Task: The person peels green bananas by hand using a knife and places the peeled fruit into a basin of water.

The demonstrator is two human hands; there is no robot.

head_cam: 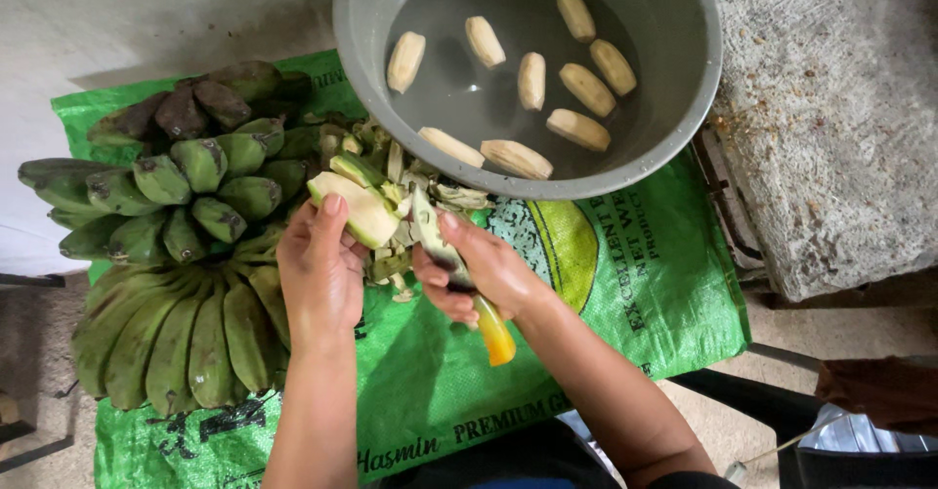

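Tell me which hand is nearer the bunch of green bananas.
Left. The left hand lies right beside the bunch, at its right edge, holding a half-peeled banana. The right hand, gripping a knife, sits farther right.

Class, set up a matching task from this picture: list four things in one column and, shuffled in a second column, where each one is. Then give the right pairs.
Things:
1. peeled bananas
2. half-peeled banana
3. knife
4. green banana bunch

Places:
A. in the right hand
B. lying on the green sack, left of the hands
C. floating in the water of the grey basin
D. in the left hand

Pairs: 1-C, 2-D, 3-A, 4-B
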